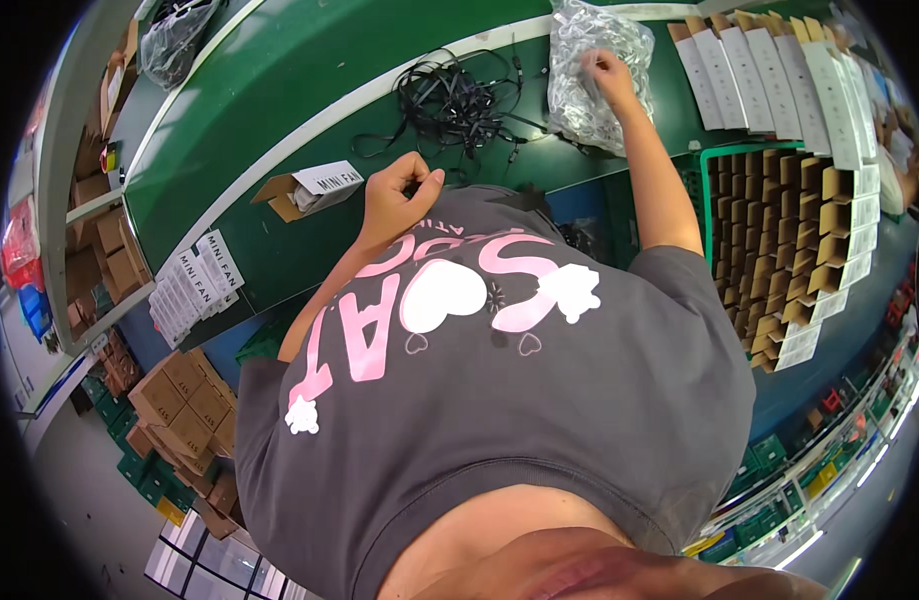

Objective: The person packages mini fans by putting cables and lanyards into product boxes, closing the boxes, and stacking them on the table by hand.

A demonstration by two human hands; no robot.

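My right hand reaches over a clear plastic bag full of small shiny packets at the back of the green table. Its fingers are pinched together at the bag's contents; what they grip is blurred. By the table's near edge my left hand is curled into a loose fist, and its inside is hidden. Between the hands, farther back, lies a tangled heap of black cables. Left of my left hand, a small white box lies on its side with its brown flap open and something pale inside.
Flat printed white cartons overlap at the table's left end. White boxes lean in a row at the back right. Below them, a green crate holds many open brown-lined boxes. Brown cartons are stacked at lower left.
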